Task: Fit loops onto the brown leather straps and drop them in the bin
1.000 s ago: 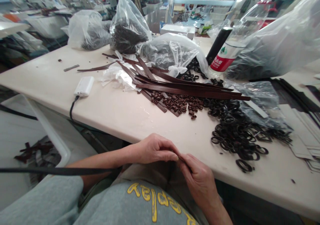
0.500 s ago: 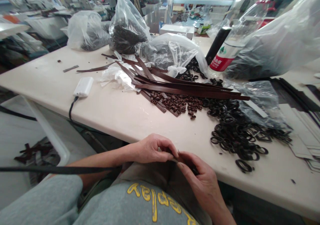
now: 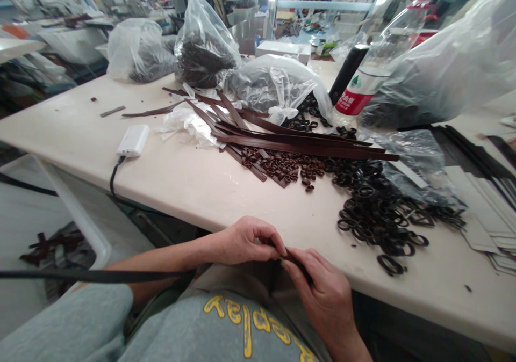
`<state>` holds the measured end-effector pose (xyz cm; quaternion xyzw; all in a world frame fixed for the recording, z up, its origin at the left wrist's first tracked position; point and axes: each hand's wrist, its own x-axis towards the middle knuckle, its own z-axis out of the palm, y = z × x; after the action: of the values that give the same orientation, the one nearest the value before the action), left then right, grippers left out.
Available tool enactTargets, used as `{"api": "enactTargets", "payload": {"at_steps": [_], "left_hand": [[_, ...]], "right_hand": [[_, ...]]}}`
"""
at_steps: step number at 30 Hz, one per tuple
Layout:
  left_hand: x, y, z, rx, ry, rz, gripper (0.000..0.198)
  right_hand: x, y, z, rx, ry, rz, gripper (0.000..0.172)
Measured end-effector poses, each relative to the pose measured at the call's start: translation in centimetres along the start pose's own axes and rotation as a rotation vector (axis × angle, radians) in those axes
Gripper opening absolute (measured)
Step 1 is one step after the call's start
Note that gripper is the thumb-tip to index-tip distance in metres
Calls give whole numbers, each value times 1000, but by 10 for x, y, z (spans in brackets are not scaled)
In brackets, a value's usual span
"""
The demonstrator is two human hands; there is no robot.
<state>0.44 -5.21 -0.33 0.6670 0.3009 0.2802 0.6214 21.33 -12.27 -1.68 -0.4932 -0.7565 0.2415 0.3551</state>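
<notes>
The fingers of the left hand [image 3: 245, 241] and of the right hand [image 3: 322, 292] are pinched shut on a thin dark brown leather strap [image 3: 300, 265]. The strap sits right between the two sets of fingers, low over the lap, just on the near side of the pale desk [image 3: 181, 179].

Only the fingertips grip the strap, and it is thin. I think it could slip out and drop to the lap or the floor. A bump from the right arm could also push the pile of black oval rings [image 3: 379, 217], just past the right fingers, off the desk.

Far beyond the fingers stand clear plastic bags. The tall bag [image 3: 203, 45] is full of dark pieces. The round bag [image 3: 137, 48] beside it holds dark pieces too. The crumpled open bag [image 3: 278, 82] lets black rings spill out.
</notes>
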Motion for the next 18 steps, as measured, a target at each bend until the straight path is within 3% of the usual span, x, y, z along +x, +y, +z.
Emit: {"api": "enactTargets", "payload": {"at_steps": [7, 13, 18], "left_hand": [[-2, -1, 0, 56, -11, 27, 13], [2, -5, -6, 515, -53, 169, 19], [3, -7, -9, 682, -68, 294, 9]], "right_hand": [[3, 0, 3, -71, 45, -132, 10], [2, 6, 4, -184, 16, -141, 11], [3, 7, 3, -212, 19, -159, 15]]}}
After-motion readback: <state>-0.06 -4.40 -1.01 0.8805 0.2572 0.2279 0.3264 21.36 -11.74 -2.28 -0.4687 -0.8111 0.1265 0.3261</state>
